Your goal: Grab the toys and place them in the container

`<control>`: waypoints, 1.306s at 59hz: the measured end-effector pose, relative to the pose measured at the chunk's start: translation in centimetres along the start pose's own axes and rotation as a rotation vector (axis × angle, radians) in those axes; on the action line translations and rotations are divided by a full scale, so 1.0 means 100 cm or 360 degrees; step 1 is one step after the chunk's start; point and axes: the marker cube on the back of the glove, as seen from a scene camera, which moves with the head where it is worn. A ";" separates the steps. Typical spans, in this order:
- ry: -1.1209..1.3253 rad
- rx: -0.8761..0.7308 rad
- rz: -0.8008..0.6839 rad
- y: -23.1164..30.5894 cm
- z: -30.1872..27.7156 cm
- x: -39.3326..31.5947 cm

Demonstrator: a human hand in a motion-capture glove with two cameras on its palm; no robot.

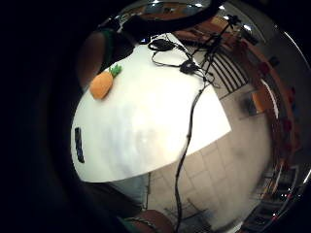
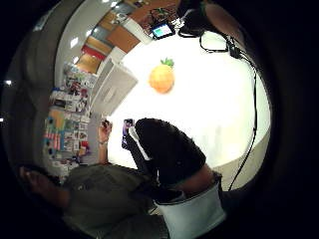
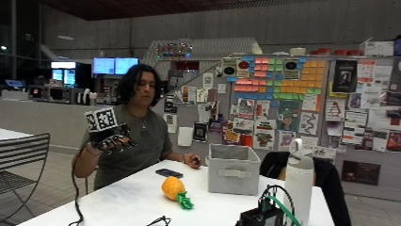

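A plush pineapple toy (image 3: 173, 188) (image 1: 102, 83) (image 2: 162, 78), orange with green leaves, lies on its side on the white table (image 3: 119, 205). Beside it, further from the person, stands a grey fabric container (image 3: 234, 169) (image 2: 117, 87) with an open top. My gloved right hand (image 3: 111, 140) is raised at chest height, well above the table's near end and apart from the toy. Its fingers hang relaxed and hold nothing. A gloved finger (image 2: 169, 149) shows in the thumb side palm view.
A dark phone (image 3: 169, 173) (image 1: 79, 144) lies on the table by the person's bare left hand (image 3: 193, 162). A tall white bottle (image 3: 299, 181) stands past the container. A black device with cables (image 3: 266, 216) sits at the table's front edge. A metal chair (image 3: 19, 160) stands alongside.
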 end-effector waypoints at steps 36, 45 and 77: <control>-0.0179 -0.0002 -0.0333 -0.056 0.058 -0.046; -0.0144 -0.0047 -0.0535 -0.110 0.128 -0.092; -0.0155 0.0223 -0.0483 -0.170 0.204 -0.115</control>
